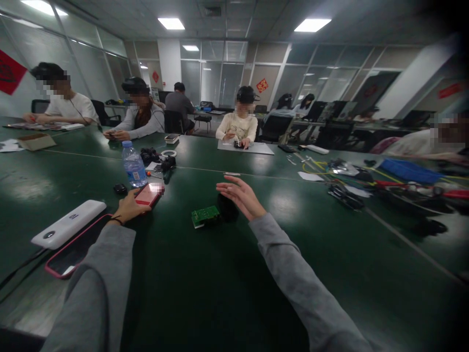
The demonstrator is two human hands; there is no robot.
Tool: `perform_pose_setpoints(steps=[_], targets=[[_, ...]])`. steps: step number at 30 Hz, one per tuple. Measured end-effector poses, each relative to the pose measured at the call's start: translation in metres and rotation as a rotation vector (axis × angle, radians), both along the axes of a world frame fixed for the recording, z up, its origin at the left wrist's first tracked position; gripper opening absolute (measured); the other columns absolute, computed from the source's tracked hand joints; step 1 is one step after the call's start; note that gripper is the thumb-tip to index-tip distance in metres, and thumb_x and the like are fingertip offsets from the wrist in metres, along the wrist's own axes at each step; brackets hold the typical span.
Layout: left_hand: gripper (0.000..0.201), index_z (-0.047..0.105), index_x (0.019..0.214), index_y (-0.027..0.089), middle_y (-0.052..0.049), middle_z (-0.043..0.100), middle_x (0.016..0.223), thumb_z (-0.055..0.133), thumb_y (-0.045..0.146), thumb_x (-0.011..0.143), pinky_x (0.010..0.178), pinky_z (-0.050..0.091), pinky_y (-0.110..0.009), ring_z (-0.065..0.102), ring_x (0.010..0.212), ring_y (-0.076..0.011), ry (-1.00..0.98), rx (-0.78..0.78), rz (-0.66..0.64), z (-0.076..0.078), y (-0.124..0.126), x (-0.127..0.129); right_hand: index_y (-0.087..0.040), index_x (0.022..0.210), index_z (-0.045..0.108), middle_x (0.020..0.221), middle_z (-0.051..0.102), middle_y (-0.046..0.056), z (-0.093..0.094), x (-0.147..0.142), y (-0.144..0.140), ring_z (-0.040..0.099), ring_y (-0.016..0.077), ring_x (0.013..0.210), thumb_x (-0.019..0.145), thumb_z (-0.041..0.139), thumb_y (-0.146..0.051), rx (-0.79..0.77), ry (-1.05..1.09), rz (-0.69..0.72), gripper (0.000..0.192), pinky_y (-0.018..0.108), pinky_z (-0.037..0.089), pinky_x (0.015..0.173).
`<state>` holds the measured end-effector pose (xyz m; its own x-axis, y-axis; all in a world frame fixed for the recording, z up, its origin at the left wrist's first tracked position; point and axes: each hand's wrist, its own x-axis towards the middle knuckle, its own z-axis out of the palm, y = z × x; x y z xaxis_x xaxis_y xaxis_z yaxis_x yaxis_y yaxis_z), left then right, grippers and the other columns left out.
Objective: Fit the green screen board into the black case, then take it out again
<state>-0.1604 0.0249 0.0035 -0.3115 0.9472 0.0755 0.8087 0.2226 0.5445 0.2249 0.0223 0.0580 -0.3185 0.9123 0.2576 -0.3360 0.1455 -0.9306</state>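
My left hand (130,208) is closed around the near edge of a flat red rectangular thing (145,195), whose exact kind I cannot make out. A clear water bottle (133,165) with a blue cap stands just behind it. To the right, my right hand (242,196) hovers above the table with its fingers stretched out and holds nothing. A green circuit board (205,215) lies on the table, left of and nearer than my right hand. Below that palm is a dark patch, either an object or a shadow.
At left lie a white power bank (69,224) with a cable and a pink-edged phone (75,249). A small black item (119,188) sits near the bottle. Wires, tools and a blue item (410,171) clutter the right side of the green table (198,293). Several people sit around.
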Motion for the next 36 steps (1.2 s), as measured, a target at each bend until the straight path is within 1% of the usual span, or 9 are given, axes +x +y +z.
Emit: perform_pose_setpoints(steps=[3, 6, 13, 16, 19, 21, 24, 27, 36], targets=[[0.096, 0.03, 0.134, 0.009, -0.021, 0.052, 0.121, 0.072, 0.044, 0.055, 0.09, 0.041, -0.043, 0.051, 0.112, -0.0341, 0.042, -0.074, -0.008, 0.0, 0.002, -0.004, -0.02, 0.115, 0.048, 0.105, 0.062, 0.007, -0.012, 0.007, -0.015, 0.06, 0.0171, 0.099, 0.077, 0.059, -0.026, 0.011, -0.06, -0.046, 0.041, 0.039, 0.042, 0.095], [0.098, 0.029, 0.134, 0.008, -0.023, 0.051, 0.122, 0.072, 0.045, 0.054, 0.09, 0.041, -0.043, 0.05, 0.113, -0.0349, 0.045, -0.07, 0.0, 0.001, 0.002, -0.006, -0.019, 0.113, 0.05, 0.102, 0.063, 0.007, -0.026, 0.017, -0.027, 0.061, 0.0168, 0.095, 0.078, 0.057, -0.025, 0.051, -0.139, -0.148, 0.036, 0.039, 0.044, 0.092], [0.087, 0.034, 0.129, 0.008, -0.023, 0.047, 0.126, 0.07, 0.045, 0.059, 0.098, 0.032, -0.045, 0.041, 0.121, -0.0361, 0.122, -0.015, -0.015, -0.001, 0.001, -0.007, -0.018, 0.096, 0.054, 0.084, 0.059, 0.003, -0.066, 0.034, -0.05, 0.057, 0.014, 0.076, 0.08, 0.045, -0.017, 0.266, -0.379, -0.588, 0.019, 0.033, 0.047, 0.074], [0.079, 0.037, 0.128, 0.008, -0.02, 0.042, 0.133, 0.068, 0.045, 0.065, 0.105, 0.023, -0.045, 0.034, 0.126, -0.0333, 0.128, 0.194, -0.097, -0.001, 0.0, 0.021, -0.018, 0.091, 0.055, 0.078, 0.056, 0.002, -0.073, 0.026, -0.058, 0.055, 0.0136, 0.072, 0.08, 0.042, -0.014, 0.351, -0.49, -0.675, 0.018, 0.029, 0.045, 0.068], [0.058, 0.037, 0.13, 0.014, -0.014, 0.042, 0.135, 0.047, 0.047, 0.083, 0.105, 0.027, -0.038, 0.038, 0.126, -0.0233, -0.142, 0.35, -0.292, 0.0, -0.006, 0.072, -0.019, 0.087, 0.057, 0.074, 0.055, 0.001, -0.074, 0.012, -0.063, 0.053, 0.0131, 0.069, 0.079, 0.041, -0.013, 0.412, -0.561, -0.675, 0.018, 0.027, 0.042, 0.064], [0.056, 0.035, 0.132, 0.017, -0.012, 0.041, 0.136, 0.041, 0.047, 0.086, 0.103, 0.032, -0.036, 0.041, 0.124, -0.0204, -0.349, 0.28, -0.524, -0.001, -0.012, 0.109, -0.019, 0.086, 0.057, 0.073, 0.055, 0.001, -0.074, 0.006, -0.064, 0.053, 0.0129, 0.067, 0.08, 0.041, -0.014, 0.434, -0.582, -0.663, 0.019, 0.026, 0.041, 0.062], [0.061, 0.037, 0.132, 0.017, -0.014, 0.041, 0.136, 0.051, 0.049, 0.081, 0.101, 0.035, -0.038, 0.044, 0.121, -0.0225, -0.522, 0.188, -0.677, -0.006, -0.02, 0.149, -0.02, 0.085, 0.057, 0.071, 0.055, 0.001, -0.075, 0.003, -0.062, 0.053, 0.0136, 0.065, 0.08, 0.04, -0.015, 0.428, -0.587, -0.668, 0.019, 0.026, 0.041, 0.06], [0.065, 0.036, 0.132, 0.019, -0.015, 0.043, 0.134, 0.058, 0.046, 0.077, 0.1, 0.035, -0.041, 0.047, 0.119, -0.0235, -0.635, 0.119, -0.713, -0.011, -0.026, 0.165, -0.021, 0.086, 0.057, 0.071, 0.055, 0.001, -0.077, 0.004, -0.059, 0.053, 0.0144, 0.065, 0.08, 0.04, -0.017, 0.394, -0.577, -0.673, 0.018, 0.026, 0.041, 0.059], [0.079, 0.039, 0.131, 0.023, -0.014, 0.048, 0.128, 0.075, 0.035, 0.061, 0.1, 0.035, -0.045, 0.046, 0.119, -0.0258, -0.695, 0.097, -0.769, -0.014, -0.031, 0.18, -0.021, 0.088, 0.057, 0.072, 0.055, 0.002, -0.075, -0.002, -0.05, 0.052, 0.0142, 0.063, 0.081, 0.039, -0.017, 0.406, -0.625, -0.644, 0.02, 0.026, 0.04, 0.058]])
